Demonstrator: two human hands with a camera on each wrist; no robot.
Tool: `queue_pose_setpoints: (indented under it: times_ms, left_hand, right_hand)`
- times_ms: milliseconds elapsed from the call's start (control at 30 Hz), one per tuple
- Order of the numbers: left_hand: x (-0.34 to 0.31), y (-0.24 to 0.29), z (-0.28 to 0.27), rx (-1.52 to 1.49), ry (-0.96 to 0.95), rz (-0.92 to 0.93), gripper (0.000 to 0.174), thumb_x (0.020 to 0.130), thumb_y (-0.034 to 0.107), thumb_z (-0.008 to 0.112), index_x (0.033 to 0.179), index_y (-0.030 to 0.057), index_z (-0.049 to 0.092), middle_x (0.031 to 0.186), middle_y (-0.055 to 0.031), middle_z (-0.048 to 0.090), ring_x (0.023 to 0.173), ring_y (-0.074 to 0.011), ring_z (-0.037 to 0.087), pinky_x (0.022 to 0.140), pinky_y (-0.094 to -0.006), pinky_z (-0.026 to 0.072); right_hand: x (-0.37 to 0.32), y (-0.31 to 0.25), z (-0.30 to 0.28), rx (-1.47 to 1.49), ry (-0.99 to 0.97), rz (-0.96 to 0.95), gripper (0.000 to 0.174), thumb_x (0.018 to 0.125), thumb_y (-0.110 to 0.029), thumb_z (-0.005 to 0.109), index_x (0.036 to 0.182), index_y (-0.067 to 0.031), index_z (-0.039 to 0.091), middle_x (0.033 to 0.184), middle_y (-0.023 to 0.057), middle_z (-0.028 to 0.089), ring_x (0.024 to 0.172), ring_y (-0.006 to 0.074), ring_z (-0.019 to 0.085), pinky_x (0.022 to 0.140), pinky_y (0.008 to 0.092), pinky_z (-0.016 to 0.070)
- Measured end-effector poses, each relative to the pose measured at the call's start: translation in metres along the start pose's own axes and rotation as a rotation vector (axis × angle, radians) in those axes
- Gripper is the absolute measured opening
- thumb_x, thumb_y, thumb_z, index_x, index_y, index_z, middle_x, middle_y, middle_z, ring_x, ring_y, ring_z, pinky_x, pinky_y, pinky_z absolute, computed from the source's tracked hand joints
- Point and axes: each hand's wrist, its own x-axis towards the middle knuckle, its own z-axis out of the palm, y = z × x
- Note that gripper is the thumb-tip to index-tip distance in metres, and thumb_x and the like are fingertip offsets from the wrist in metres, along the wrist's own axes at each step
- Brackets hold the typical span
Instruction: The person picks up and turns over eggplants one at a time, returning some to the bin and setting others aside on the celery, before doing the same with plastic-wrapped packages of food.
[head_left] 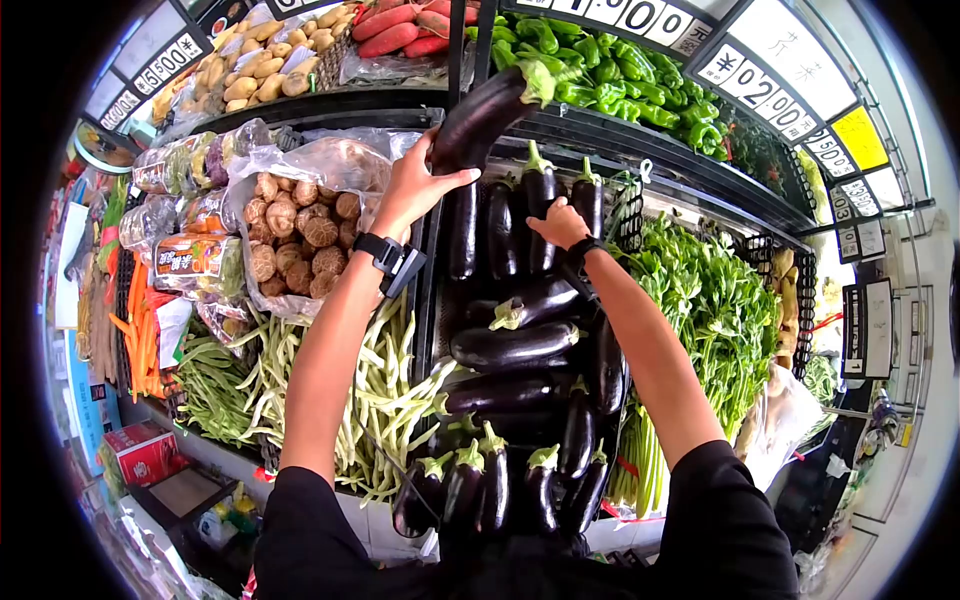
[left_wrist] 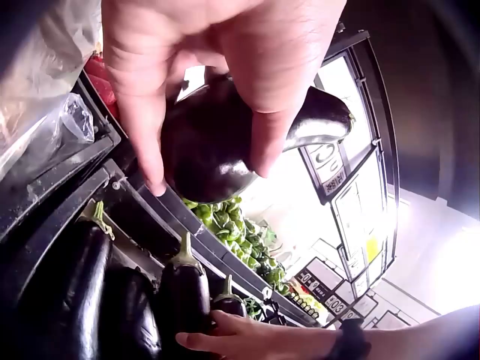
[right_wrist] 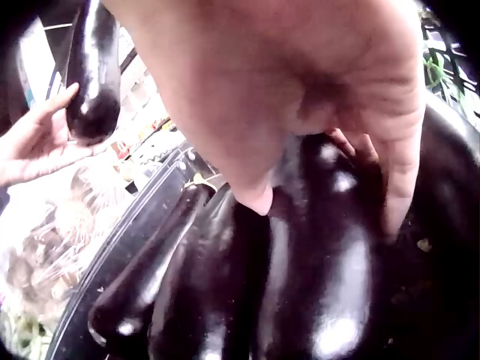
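My left hand (head_left: 408,188) grips a dark purple eggplant (head_left: 480,125) by its thick lower end. This eggplant is raised over the back of the crate, its green stem pointing up and to the right. In the left wrist view, thumb and fingers wrap either side of the glossy eggplant (left_wrist: 206,154). My right hand (head_left: 562,226) holds another eggplant (head_left: 541,188) in the upright back row, its thumb and fingers astride the body (right_wrist: 330,255) in the right wrist view. More eggplants (head_left: 515,345) lie crosswise below, with several upright ones (head_left: 495,490) at the front.
Left of the eggplants are bagged mushrooms (head_left: 320,235) and pale green beans (head_left: 370,400). Leafy celery (head_left: 690,320) fills the right side. A black shelf rail (head_left: 640,145) runs behind, with green peppers (head_left: 610,75) above it. Price signs (head_left: 750,85) hang overhead.
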Motion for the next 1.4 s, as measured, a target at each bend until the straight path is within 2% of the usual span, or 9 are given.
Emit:
queue_pose_setpoints:
  times_ms: [133, 233, 367, 467, 533, 600, 700, 833, 1400]
  left_hand:
    - [-0.005, -0.009, 0.002, 0.115, -0.063, 0.016, 0.082, 0.072, 0.032, 0.087, 0.139, 0.0037, 0.049, 0.12, -0.013, 0.068, 0.11, -0.0225, 0.065, 0.097, -0.0339, 0.0476]
    - [-0.008, -0.02, 0.01, 0.252, -0.098, -0.042, 0.081, 0.073, 0.031, 0.086, 0.14, 0.0048, 0.049, 0.12, -0.015, 0.068, 0.111, -0.0245, 0.065, 0.097, -0.0355, 0.0484]
    - [-0.018, -0.015, 0.018, 0.339, -0.149, -0.113, 0.076, 0.074, 0.027, 0.084, 0.139, 0.0122, 0.049, 0.115, -0.0173, 0.069, 0.109, -0.0338, 0.066, 0.093, -0.0395, 0.0514]
    - [-0.02, -0.034, 0.027, 0.34, -0.148, -0.041, 0.076, 0.072, 0.022, 0.084, 0.139, 0.0141, 0.05, 0.116, -0.0187, 0.069, 0.109, -0.0359, 0.065, 0.091, -0.041, 0.0521]
    - [-0.013, -0.052, 0.034, 0.343, -0.109, 0.08, 0.076, 0.071, 0.019, 0.084, 0.139, 0.0138, 0.05, 0.118, -0.02, 0.067, 0.11, -0.0358, 0.065, 0.092, -0.0412, 0.052]
    - [-0.011, -0.044, 0.037, 0.462, -0.123, 0.106, 0.076, 0.072, 0.019, 0.084, 0.139, 0.015, 0.05, 0.112, -0.0183, 0.067, 0.104, -0.0387, 0.065, 0.09, -0.0436, 0.0527]
    - [-0.001, -0.047, 0.051, 0.608, -0.132, 0.142, 0.074, 0.072, 0.022, 0.084, 0.138, 0.0176, 0.05, 0.114, -0.0156, 0.064, 0.1, -0.0387, 0.064, 0.086, -0.0462, 0.0535]
    - [0.011, -0.051, 0.064, 0.727, -0.13, 0.182, 0.071, 0.073, 0.024, 0.082, 0.136, 0.0193, 0.051, 0.118, -0.0128, 0.061, 0.105, -0.0364, 0.062, 0.088, -0.0461, 0.052]
    - [-0.051, -0.039, 0.047, 0.564, -0.2, 0.236, 0.044, 0.086, 0.021, 0.07, 0.125, 0.0066, 0.057, 0.117, -0.0144, 0.061, 0.112, -0.0325, 0.06, 0.093, -0.0395, 0.0504]
  right_hand:
    - [0.007, 0.017, -0.001, 0.082, -0.079, 0.056, 0.084, 0.08, -0.057, 0.068, 0.128, 0.0105, 0.05, 0.123, 0.0275, 0.062, 0.113, 0.0396, 0.062, 0.093, 0.0446, 0.0516]
    - [0.005, 0.018, -0.001, 0.084, -0.113, -0.108, 0.072, 0.081, -0.055, 0.069, 0.103, 0.0125, 0.06, 0.094, 0.0166, 0.067, 0.077, 0.03, 0.07, 0.058, 0.0383, 0.0582]
    - [-0.009, 0.018, 0.007, 0.184, -0.349, -0.028, 0.07, 0.084, -0.06, 0.067, 0.082, 0.0093, 0.061, 0.072, 0.0168, 0.062, 0.066, 0.0272, 0.067, 0.055, 0.0377, 0.0539]
    - [-0.019, 0.04, 0.018, 0.049, 0.101, -0.258, 0.075, 0.083, -0.066, 0.065, 0.081, 0.0082, 0.06, 0.072, 0.0214, 0.064, 0.069, 0.0305, 0.067, 0.064, 0.0401, 0.0544]
    - [-0.045, 0.03, -0.02, 0.327, 0.063, -0.117, 0.072, 0.082, -0.055, 0.075, 0.105, 0.0117, 0.058, 0.095, 0.0286, 0.069, 0.096, 0.0319, 0.069, 0.079, 0.0408, 0.0544]
    - [-0.063, 0.026, -0.05, 0.847, 0.013, -0.132, 0.106, 0.081, -0.036, 0.082, 0.15, 0.0082, 0.014, 0.14, 0.0325, 0.046, 0.121, 0.0341, 0.057, 0.1, 0.0367, 0.0502]
    - [-0.048, 0.034, -0.062, 1.212, 0.033, -0.281, 0.101, 0.085, -0.024, 0.08, 0.152, 0.0039, 0.011, 0.143, 0.034, 0.04, 0.118, 0.0326, 0.058, 0.094, 0.0331, 0.0546]
    - [-0.007, 0.051, -0.037, 0.636, 0.239, -0.358, 0.067, 0.081, -0.029, 0.081, 0.134, 0.0003, 0.052, 0.129, 0.0244, 0.06, 0.119, 0.0311, 0.06, 0.102, 0.0384, 0.0468]
    - [-0.132, 0.047, -0.014, -0.156, -0.153, -0.879, 0.079, 0.062, 0.003, 0.067, 0.137, -0.0139, 0.051, 0.137, 0.0143, 0.05, 0.128, 0.0363, 0.048, 0.108, 0.0419, 0.0413]
